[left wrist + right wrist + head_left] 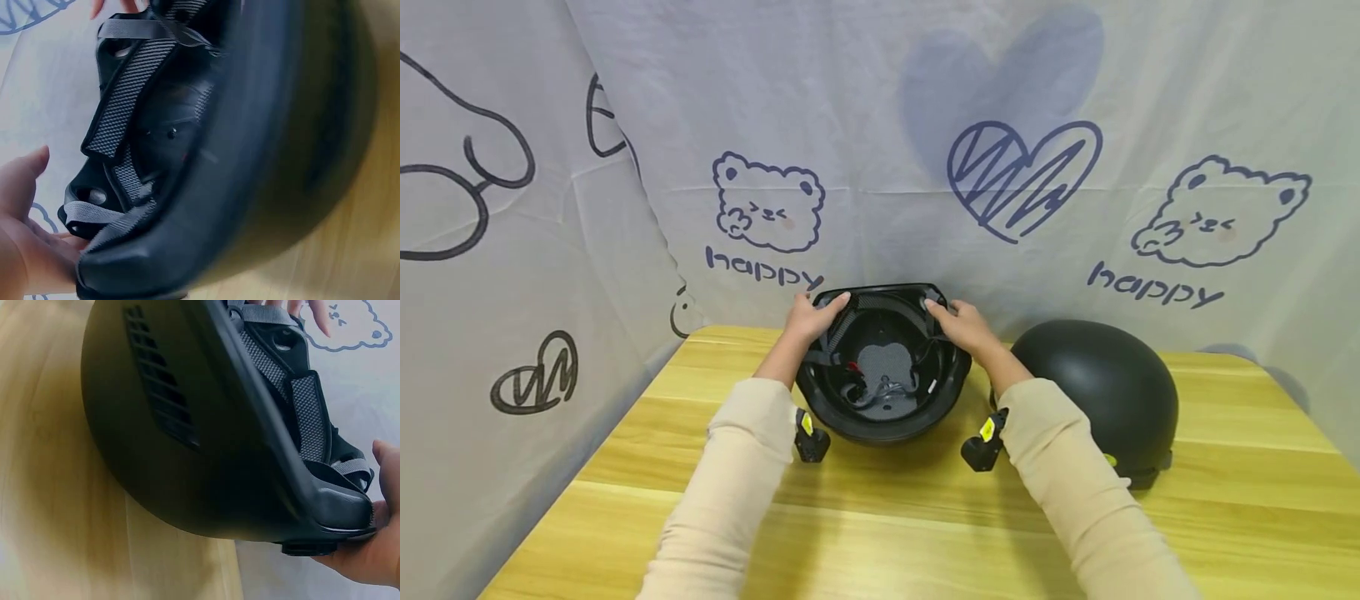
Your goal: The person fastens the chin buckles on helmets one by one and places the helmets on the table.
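Note:
A black helmet [883, 375] is held with its hollow side toward me, its padding, straps and a small red detail showing inside. My left hand [808, 321] grips its far left corner, thumb over the edge and fingers behind. At the far right corner my right hand [964, 327] holds it the same way. In the left wrist view, a grey strap [94, 214] and mesh padding [128, 100] show near the left hand [31, 225]. The right wrist view shows a slotted vent [162, 381] on the outer shell, with the right hand [369, 544] beneath the rim.
A second black helmet [1090, 383] rests dome up on the wooden table [880, 533], close to my right forearm. Behind the table hangs a pale cloth [880, 108] with drawn bears and hearts. Small black devices [811, 437] are worn at both wrists.

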The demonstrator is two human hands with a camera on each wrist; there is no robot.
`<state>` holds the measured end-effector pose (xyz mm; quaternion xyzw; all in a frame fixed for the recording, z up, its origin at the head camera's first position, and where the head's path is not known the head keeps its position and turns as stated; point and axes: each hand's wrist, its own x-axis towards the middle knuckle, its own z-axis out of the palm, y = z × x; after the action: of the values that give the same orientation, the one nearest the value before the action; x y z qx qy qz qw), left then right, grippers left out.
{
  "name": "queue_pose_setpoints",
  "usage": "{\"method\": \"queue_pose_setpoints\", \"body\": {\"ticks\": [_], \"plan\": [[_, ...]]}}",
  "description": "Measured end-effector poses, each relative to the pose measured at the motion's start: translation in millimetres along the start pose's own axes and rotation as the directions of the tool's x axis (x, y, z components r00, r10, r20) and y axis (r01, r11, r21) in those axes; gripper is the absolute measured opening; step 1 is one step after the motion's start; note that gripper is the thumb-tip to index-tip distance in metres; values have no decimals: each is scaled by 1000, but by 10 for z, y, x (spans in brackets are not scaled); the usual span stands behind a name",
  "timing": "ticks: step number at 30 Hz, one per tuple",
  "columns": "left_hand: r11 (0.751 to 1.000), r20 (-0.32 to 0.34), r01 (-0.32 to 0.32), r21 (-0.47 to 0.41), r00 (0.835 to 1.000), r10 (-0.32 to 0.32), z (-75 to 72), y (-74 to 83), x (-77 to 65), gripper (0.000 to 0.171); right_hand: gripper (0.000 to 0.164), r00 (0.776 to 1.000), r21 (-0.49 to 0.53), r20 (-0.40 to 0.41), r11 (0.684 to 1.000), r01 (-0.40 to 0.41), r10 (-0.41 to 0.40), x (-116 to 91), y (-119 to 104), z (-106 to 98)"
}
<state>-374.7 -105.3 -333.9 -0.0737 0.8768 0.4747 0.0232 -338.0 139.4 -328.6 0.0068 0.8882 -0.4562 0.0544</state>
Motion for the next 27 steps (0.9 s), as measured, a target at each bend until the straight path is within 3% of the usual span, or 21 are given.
{"method": "queue_pose_setpoints", "body": {"ticks": [3,4,9,20,27], "plan": [[997,1,70,-40,998,-70,-35,81,-92,95,80,1000,-14,4,1000,4,-4,24,5,-14],[994,27,103,-33,994,-102,-78,171,-206,90,79,1000,-8,7,1000,6,-6,15,-7,-19],[987,82,145,71,985,-151,-136,326,-403,86,67,999,14,42,1000,-11,11,-147,-166,-69],[992,47,125,-2,991,-124,-142,398,-489,80,65,991,108,-1,985,-135,136,-276,-354,-96],[995,-55,99,-6,994,-100,-116,406,-570,69,65,981,119,-14,975,-190,193,-354,-385,-118]]}}
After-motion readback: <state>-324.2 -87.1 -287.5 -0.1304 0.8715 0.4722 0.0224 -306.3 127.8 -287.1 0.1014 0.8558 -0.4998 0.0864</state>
